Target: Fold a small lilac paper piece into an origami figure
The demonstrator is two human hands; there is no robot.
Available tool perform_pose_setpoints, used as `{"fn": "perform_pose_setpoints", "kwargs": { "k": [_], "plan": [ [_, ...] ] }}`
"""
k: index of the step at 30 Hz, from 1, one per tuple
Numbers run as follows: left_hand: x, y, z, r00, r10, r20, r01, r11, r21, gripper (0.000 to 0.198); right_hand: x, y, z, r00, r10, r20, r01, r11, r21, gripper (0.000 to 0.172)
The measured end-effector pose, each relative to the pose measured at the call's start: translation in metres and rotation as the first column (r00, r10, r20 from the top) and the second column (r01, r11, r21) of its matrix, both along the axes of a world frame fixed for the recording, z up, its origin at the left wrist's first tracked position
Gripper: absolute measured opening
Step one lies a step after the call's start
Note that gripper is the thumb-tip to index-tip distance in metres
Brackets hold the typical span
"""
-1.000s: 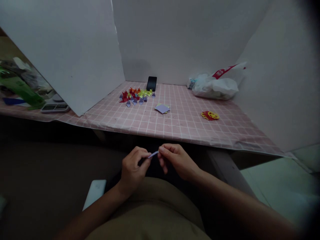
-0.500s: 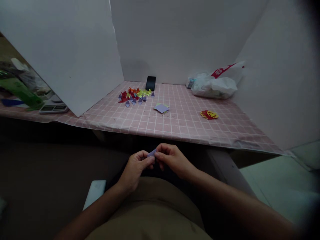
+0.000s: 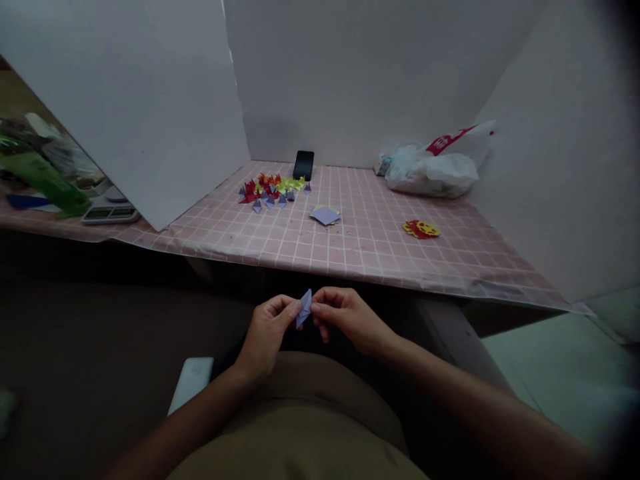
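Purple paper [image 3: 304,309], folded into a small pointed shape, sits between the person's two hands, above the lap and near the table's [image 3: 280,247] near edge. From where I stand, the left hand [image 3: 267,333] has it pinched along its left side, thumb on the near face and fingers curled behind. The right hand [image 3: 353,319] grips the right edge between thumb and forefinger — its other fingers bent loosely underneath.

On the pink checked table, toward the far left, small folded paper figures [image 3: 250,192] crowd together in red, orange, yellow and purple. A black phone [image 3: 303,165] leans at the far side, just beyond them. Right of the figures lies a short stack of paper squares [image 3: 325,215], purple on top. Farther right are red and yellow cut-outs [image 3: 421,229] — and behind those, a white plastic bag [image 3: 435,179].
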State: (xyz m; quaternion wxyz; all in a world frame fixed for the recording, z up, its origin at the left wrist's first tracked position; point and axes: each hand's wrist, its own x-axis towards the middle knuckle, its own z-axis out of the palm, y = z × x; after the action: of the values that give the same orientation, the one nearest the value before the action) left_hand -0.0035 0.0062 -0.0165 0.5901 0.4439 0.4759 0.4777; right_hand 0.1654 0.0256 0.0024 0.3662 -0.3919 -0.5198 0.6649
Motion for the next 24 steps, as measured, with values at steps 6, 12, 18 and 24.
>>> {"fn": "perform_pose_setpoints", "kwargs": {
  "k": [6,12,18,24],
  "plan": [
    [-0.0001,-0.0001,0.0,0.999,-0.038,-0.022,0.038,0.999,0.017,0.025,-0.0018,-0.0017,-0.0025,0.996,-0.047,0.07,0.045,0.999,0.026,0.026],
    [0.0005,-0.0005,-0.0005,0.998,-0.066,-0.02,0.066,0.998,0.022,0.024,-0.0014,-0.0022,-0.0024,0.989,-0.053,0.137,0.043,0.996,0.074,0.026],
    [0.0005,-0.0009,-0.0003,0.995,-0.102,-0.013,0.102,0.995,-0.001,0.024,-0.0021,-0.0032,-0.0012,0.995,-0.036,0.095,0.032,0.998,0.05,0.029],
    [0.0013,-0.0005,0.002,0.991,-0.13,-0.015,0.13,0.991,-0.006,0.024,-0.0032,-0.0062,-0.0008,0.953,-0.148,0.263,0.092,0.973,0.213,0.025]
  ]
}}
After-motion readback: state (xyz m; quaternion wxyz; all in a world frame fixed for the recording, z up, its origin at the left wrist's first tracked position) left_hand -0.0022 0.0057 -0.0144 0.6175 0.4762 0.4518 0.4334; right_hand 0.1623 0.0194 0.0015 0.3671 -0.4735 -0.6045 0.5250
